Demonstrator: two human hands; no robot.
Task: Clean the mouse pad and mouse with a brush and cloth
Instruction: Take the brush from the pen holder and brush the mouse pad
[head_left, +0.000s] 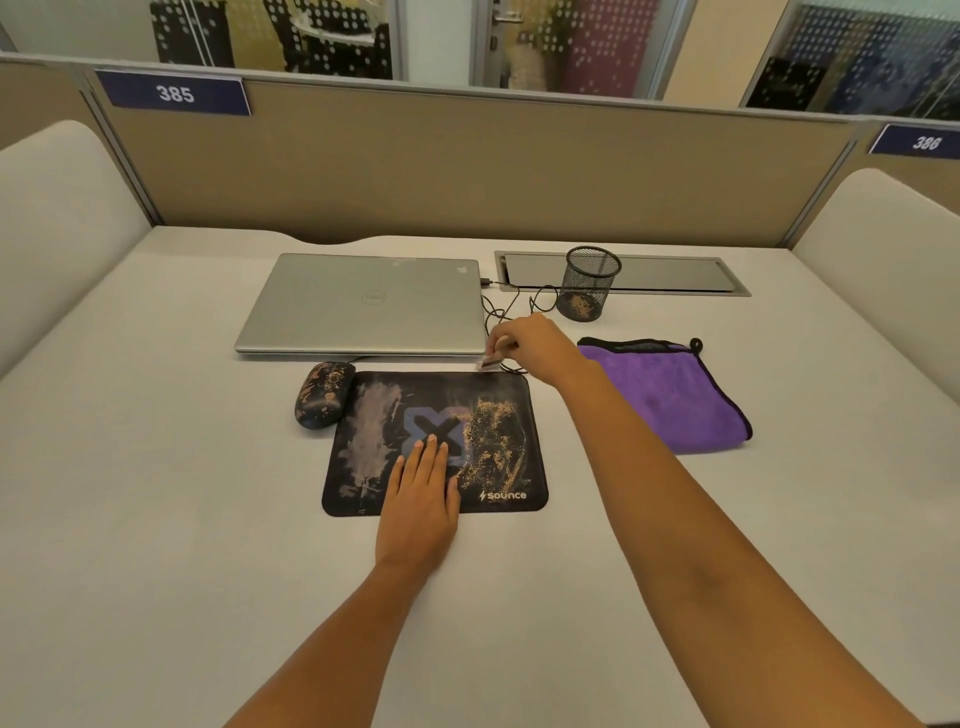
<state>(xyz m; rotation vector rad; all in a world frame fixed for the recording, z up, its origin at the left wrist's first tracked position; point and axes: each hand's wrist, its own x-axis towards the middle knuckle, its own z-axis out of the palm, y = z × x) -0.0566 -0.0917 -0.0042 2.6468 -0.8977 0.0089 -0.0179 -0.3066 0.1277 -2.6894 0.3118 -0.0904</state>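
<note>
A black mouse pad (363, 483) lies in the middle of the desk, smeared with grey dust on its left and orange grit on its right. A dirty black mouse (323, 394) sits at its far left corner. My left hand (422, 499) presses flat on the pad's near middle, fingers straight. My right hand (535, 345) grips a small brush (491, 359) just above the pad's far right corner; most of the brush is hidden in the hand. A folded purple cloth (662, 392) lies to the right of the pad.
A shut silver laptop (363, 304) lies behind the pad, its black cable (498, 306) looping near my right hand. A black mesh pen cup (589, 283) stands behind the cloth, by a cable hatch (670, 273). Beige partitions (467, 171) wall the desk.
</note>
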